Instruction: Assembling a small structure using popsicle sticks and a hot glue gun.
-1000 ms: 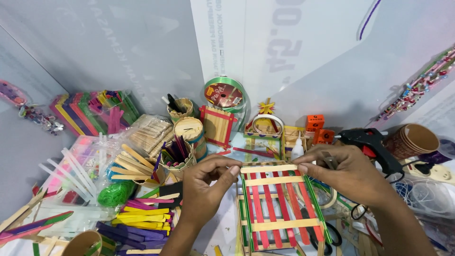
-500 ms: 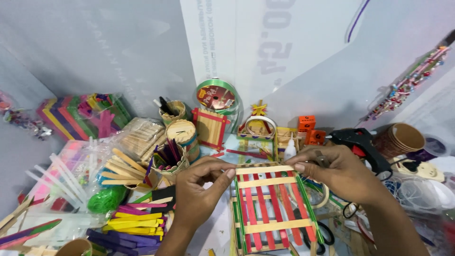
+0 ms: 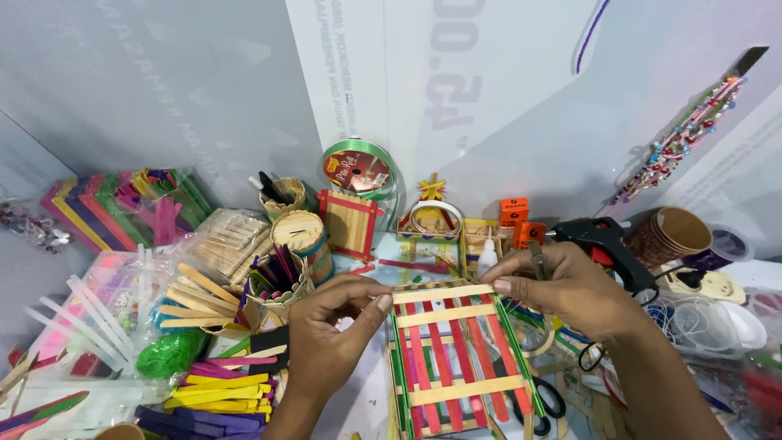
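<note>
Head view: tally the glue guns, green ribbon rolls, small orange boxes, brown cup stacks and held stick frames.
glue gun: 1
green ribbon roll: 1
small orange boxes: 2
brown cup stack: 1
held stick frame: 1
Total: 6

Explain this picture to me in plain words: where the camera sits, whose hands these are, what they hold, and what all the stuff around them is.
There is no machine here. A person wears one camera on the head, so you look down at that person's own two bare hands over a crowded craft table.

The left hand and the right hand pinch the two ends of a plain wooden stick lying across the top of a flat panel of red and green craft sticks with pale wooden crossbars. The fingers grip only that top edge.

Around it lie a pile of yellow, pink and purple craft sticks, a small cup of dark sticks, a green ribbon spool, a black glue gun, a stack of brown paper cups and black-handled scissors, partly under the panel.
</note>
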